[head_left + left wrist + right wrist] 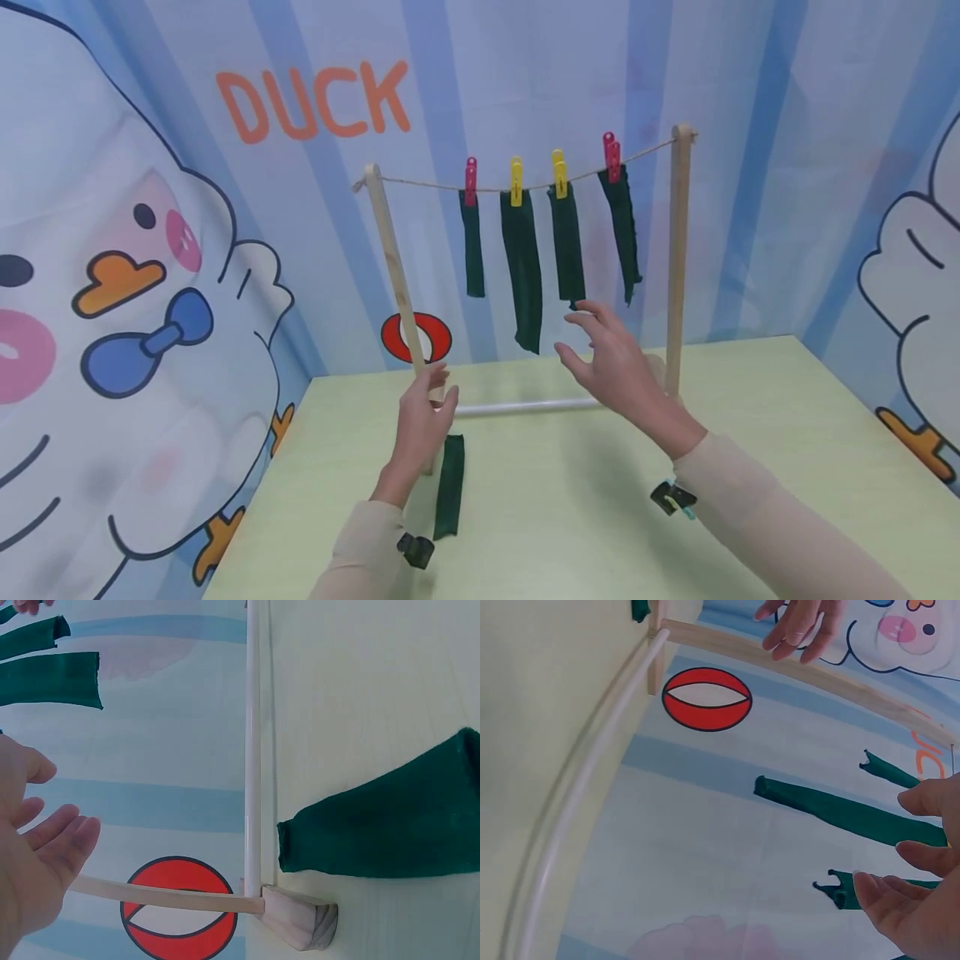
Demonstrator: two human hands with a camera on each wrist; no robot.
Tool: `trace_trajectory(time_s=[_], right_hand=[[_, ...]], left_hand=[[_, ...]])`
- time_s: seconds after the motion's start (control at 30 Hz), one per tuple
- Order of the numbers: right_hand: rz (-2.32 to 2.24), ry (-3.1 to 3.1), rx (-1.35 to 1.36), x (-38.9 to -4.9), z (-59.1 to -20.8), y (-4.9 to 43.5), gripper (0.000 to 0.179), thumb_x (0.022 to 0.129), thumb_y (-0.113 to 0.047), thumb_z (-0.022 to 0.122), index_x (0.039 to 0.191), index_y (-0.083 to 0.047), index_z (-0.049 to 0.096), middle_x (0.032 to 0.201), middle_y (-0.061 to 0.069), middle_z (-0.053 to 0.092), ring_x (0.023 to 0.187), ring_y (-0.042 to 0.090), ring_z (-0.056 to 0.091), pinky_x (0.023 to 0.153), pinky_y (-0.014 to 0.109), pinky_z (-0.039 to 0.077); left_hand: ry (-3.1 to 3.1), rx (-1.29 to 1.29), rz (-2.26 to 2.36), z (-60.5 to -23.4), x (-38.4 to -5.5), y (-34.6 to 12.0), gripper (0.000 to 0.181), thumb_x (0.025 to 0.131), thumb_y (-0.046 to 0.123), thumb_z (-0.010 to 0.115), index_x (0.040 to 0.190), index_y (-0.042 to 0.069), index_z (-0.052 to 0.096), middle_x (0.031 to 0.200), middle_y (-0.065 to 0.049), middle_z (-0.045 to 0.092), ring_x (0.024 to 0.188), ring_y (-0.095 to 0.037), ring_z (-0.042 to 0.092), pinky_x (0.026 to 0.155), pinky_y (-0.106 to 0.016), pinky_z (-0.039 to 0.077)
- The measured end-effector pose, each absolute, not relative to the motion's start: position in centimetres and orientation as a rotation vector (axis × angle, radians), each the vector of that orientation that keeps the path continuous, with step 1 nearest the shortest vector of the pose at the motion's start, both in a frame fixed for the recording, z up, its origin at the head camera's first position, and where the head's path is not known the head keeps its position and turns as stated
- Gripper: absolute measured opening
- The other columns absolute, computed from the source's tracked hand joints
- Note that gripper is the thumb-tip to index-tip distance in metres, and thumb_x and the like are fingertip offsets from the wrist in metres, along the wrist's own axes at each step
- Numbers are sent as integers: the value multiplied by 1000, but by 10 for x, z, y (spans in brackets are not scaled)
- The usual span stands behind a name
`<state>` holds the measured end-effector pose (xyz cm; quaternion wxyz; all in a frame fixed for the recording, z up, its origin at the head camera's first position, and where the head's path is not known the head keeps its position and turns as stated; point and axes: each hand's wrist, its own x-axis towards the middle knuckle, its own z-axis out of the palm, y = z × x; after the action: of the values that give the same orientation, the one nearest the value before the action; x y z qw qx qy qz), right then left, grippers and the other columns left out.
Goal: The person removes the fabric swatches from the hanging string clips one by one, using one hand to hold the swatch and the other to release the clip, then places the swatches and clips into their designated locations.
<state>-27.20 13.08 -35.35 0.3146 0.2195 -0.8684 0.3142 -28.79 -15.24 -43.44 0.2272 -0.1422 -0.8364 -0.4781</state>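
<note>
Several dark green cloth strips hang from a string [420, 182], held by red and yellow clothespins [516, 182]. My right hand [615, 367] is raised with spread, relaxed fingers, its fingertips right at the lower end of the third strip [567, 250]. To its left hangs the longest strip [522, 275]. Beside the left wooden post [392, 258] is my left hand [422, 429], fingers loosely bent and nothing held. Another green cloth strip [449, 492] lies flat on the table near the left wrist; the left wrist view shows it wider at one end [390, 817].
A wooden right post [678, 258] carries the string's other end. A white rod [532, 407] joins the posts low down, and the left post stands in a wooden foot [300, 919]. Behind hangs a printed backdrop [315, 100] with ducks. The table [555, 533] is pale yellow.
</note>
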Motion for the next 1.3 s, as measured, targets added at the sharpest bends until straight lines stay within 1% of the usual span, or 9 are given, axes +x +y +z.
trace_trajectory(time_s=[0.1, 0.3, 0.47, 0.57, 0.73, 0.87, 1.0, 1.13, 1.3], right_hand=[[848, -2244, 607, -274, -346, 126, 39, 91, -14, 75, 123, 5, 63, 136, 24, 52, 107, 36, 63, 80, 44, 59], [944, -2126, 732, -285, -337, 120, 38, 90, -10, 75, 123, 5, 64, 136, 22, 54, 113, 33, 60, 78, 43, 60], [1041, -2043, 807, -295, -331, 118, 37, 91, -8, 74, 124, 6, 63, 135, 20, 55, 104, 28, 65, 75, 41, 60], [1045, -2026, 829, -299, -327, 116, 39, 91, -8, 74, 126, 6, 62, 134, 21, 56, 101, 28, 66, 74, 40, 60], [1068, -2004, 853, -303, -318, 111, 41, 92, -7, 73, 128, 6, 60, 135, 21, 55, 97, 28, 67, 73, 41, 60], [1095, -1970, 863, -307, -311, 108, 42, 92, -5, 72, 130, 6, 58, 134, 21, 55, 94, 27, 68, 71, 43, 60], [1087, -1939, 891, -312, -305, 102, 44, 91, -4, 72, 131, 7, 57, 134, 21, 55, 91, 26, 68, 70, 43, 60], [1075, -1927, 912, -313, -298, 95, 45, 91, -4, 72, 131, 7, 57, 135, 21, 55, 90, 24, 69, 69, 41, 61], [1081, -1937, 925, -313, -289, 87, 45, 92, -7, 72, 133, 6, 56, 138, 19, 54, 91, 23, 69, 70, 39, 60]], left_hand=[[-2301, -400, -1318, -433, -289, -150, 40, 97, 12, 67, 135, 5, 57, 125, -11, 65, 116, -24, 61, 83, -37, 59], [-2272, -386, -1358, -426, -293, -150, 38, 98, 15, 67, 134, 6, 57, 125, -10, 64, 115, -26, 62, 84, -40, 58], [-2259, -404, -1405, -421, -296, -146, 39, 99, 18, 65, 135, 7, 55, 126, -10, 63, 116, -26, 62, 87, -42, 58], [-2262, -403, -1396, -420, -297, -144, 39, 98, 16, 66, 134, 7, 55, 126, -9, 64, 116, -24, 62, 87, -40, 58], [-2249, -413, -1382, -416, -300, -142, 38, 99, 16, 65, 134, 7, 55, 127, -8, 64, 117, -22, 60, 88, -39, 57], [-2248, -448, -1382, -411, -304, -142, 38, 100, 17, 64, 135, 6, 54, 127, -10, 63, 117, -23, 61, 90, -39, 56], [-2262, -457, -1372, -406, -310, -144, 39, 100, 17, 64, 135, 6, 54, 127, -11, 63, 118, -26, 61, 89, -42, 57], [-2264, -455, -1342, -399, -316, -145, 38, 99, 16, 64, 135, 8, 54, 125, -10, 64, 114, -27, 62, 88, -42, 57], [-2258, -494, -1271, -387, -321, -143, 40, 99, 16, 63, 137, 7, 53, 125, -10, 64, 110, -24, 63, 86, -40, 58]])
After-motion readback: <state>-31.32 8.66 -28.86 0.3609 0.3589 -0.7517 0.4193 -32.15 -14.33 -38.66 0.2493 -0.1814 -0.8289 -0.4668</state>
